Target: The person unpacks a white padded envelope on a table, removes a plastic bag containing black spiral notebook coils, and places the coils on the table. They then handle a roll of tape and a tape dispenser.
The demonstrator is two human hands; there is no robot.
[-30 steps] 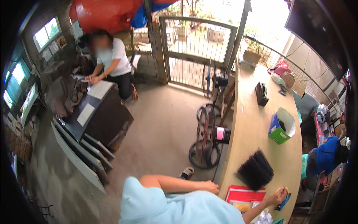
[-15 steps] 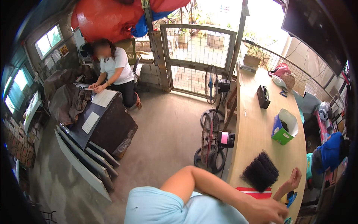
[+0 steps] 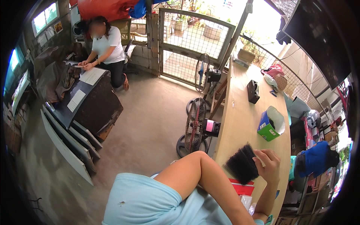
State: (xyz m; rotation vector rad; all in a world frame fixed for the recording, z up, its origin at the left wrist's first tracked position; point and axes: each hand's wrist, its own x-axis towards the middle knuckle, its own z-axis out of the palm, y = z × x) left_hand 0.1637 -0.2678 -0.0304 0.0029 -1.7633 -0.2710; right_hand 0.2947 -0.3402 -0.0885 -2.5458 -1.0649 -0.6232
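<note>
My right hand (image 3: 267, 164) reaches over the wooden table with thumb and fingertips closed on the right edge of a black bristly bundle (image 3: 240, 163). The bundle rests on the table, and its spiky strips overlap; I cannot tell how many my fingertips hold. Crossing in front of my right forearm, my left forearm (image 3: 225, 191) runs down to the lower edge. The left hand itself is out of sight. Just below the bundle lie a red flat item (image 3: 240, 186) and a clear plastic packet (image 3: 245, 201).
Farther along the table (image 3: 240, 112) stand an open green and blue carton (image 3: 270, 123) and a black tape dispenser (image 3: 253, 92). Two fans (image 3: 195, 123) stand along its left side. A person in white (image 3: 108, 47) sits at a dark desk; another in blue (image 3: 318, 157) is at right.
My right hand has swung left to the black bundle's edge. My left hand has dropped out of view below. The view has shifted, and everything appears farther left and higher.
</note>
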